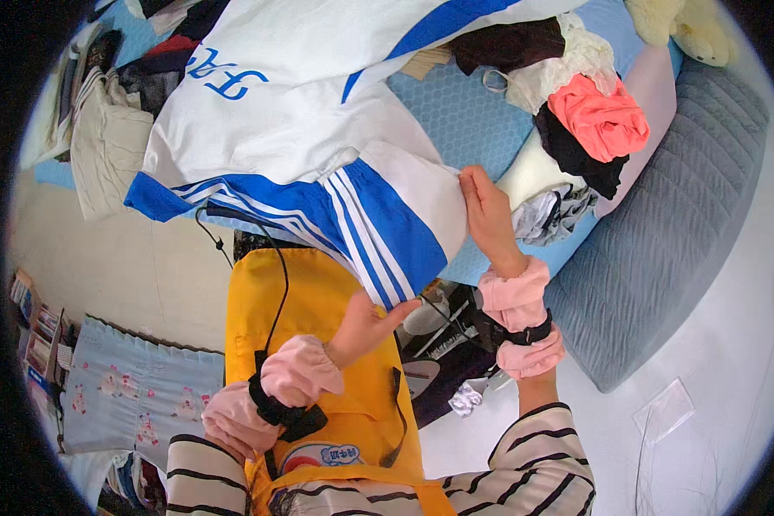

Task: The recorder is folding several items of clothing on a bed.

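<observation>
A white and blue sports jacket (284, 135) with blue lettering lies spread in front of me. My left hand (371, 329) pinches the lower end of its blue, white-striped sleeve (387, 238) between thumb and fingers. Farther up on the right, my right hand (490, 216) grips the white edge of the same sleeve part. The cloth is folded and drawn towards me between both hands. Beneath it is a bed with a light blue patterned sheet (464, 109), partly covered by the jacket.
Right of the jacket, a coral cloth (600, 116) sits on black and white garments, beside a grey quilted cushion (671, 206). Beige trousers (106, 135) hang over the bed's left side. My yellow apron (271, 277) covers my front. A bookshelf (42, 335) stands lower left.
</observation>
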Motion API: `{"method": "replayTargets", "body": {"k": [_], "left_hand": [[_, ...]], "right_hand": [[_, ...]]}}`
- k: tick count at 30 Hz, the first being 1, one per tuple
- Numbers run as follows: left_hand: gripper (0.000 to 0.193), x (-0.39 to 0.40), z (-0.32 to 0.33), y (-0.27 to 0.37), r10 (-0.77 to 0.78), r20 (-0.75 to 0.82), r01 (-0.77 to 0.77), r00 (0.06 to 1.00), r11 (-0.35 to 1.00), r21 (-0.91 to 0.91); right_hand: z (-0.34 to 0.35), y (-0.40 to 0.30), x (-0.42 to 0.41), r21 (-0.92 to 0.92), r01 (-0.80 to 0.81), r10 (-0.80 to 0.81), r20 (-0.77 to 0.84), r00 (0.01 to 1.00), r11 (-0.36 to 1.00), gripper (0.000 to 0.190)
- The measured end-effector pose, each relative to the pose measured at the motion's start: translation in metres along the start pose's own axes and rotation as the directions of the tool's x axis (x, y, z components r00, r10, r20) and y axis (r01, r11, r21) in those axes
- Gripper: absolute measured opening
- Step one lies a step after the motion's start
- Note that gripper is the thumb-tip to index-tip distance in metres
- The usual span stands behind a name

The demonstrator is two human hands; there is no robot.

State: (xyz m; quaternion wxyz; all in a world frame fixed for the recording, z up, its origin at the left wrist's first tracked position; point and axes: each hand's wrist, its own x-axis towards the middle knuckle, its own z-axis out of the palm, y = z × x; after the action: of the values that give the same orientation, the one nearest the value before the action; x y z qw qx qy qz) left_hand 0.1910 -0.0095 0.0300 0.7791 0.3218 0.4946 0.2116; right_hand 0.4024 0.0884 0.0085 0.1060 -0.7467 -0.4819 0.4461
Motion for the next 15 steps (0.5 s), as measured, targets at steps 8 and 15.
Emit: {"method": "replayTargets", "body": {"k": [8,15], "left_hand": [[0.024,-0.008,0.011,-0.027,-0.165,0.056,0.172,0.985,0.973,-0.155],[0.019,-0.011,0.020,-0.031,-0.002,0.046,0.008,0.999,0.992,-0.124]], "right_hand": [[0.006,-0.019,0.007,-0.069,0.207,-0.211,-0.050,0.976,0.976,0.018],[-0.007,-0.009,0.004,-0.272,-0.051,0.114,0.222,0.968,0.961,0.028]]}}
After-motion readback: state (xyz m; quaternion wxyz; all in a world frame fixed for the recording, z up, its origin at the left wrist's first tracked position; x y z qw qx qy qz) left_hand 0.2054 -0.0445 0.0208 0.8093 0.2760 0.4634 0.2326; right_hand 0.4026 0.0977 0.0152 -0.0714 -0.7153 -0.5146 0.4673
